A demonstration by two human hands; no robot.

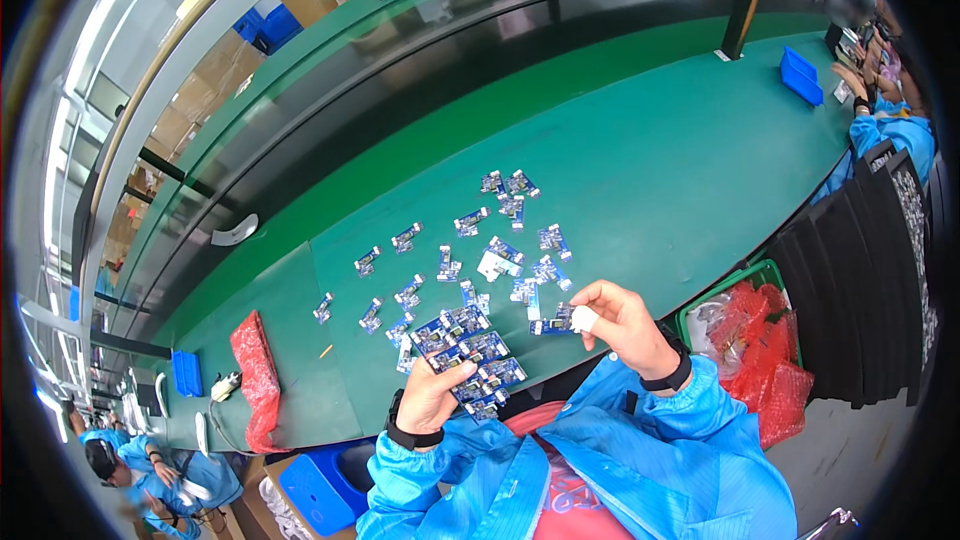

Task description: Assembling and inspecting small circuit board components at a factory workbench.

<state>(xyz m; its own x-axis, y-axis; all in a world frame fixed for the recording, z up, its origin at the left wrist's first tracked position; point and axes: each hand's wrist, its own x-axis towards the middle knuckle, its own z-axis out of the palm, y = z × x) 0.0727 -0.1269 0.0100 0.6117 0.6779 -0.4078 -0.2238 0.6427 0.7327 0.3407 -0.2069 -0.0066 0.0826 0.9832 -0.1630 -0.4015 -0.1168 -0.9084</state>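
Observation:
My left hand (430, 400) is closed on the near edge of a panel of several joined blue circuit boards (462, 332), with the thumb across its top. To the right of it, my right hand (628, 328) pinches the end of a single small blue circuit board (549, 325) between thumb and fingertips. Something white shows at the fingertips; I cannot tell what it is. Beyond both hands, several loose blue circuit boards (468, 221) lie scattered on the green table mat (640, 160). A whitish piece (497, 265) lies among them.
Red bubble wrap (258, 370) lies at left, near a blue bin (187, 374). Another blue bin (800, 76) stands far right by a co-worker (890, 130). A green crate (690, 325) holding red wrap sits right, beside black trays (840, 280). Another person (150, 470) works at lower left.

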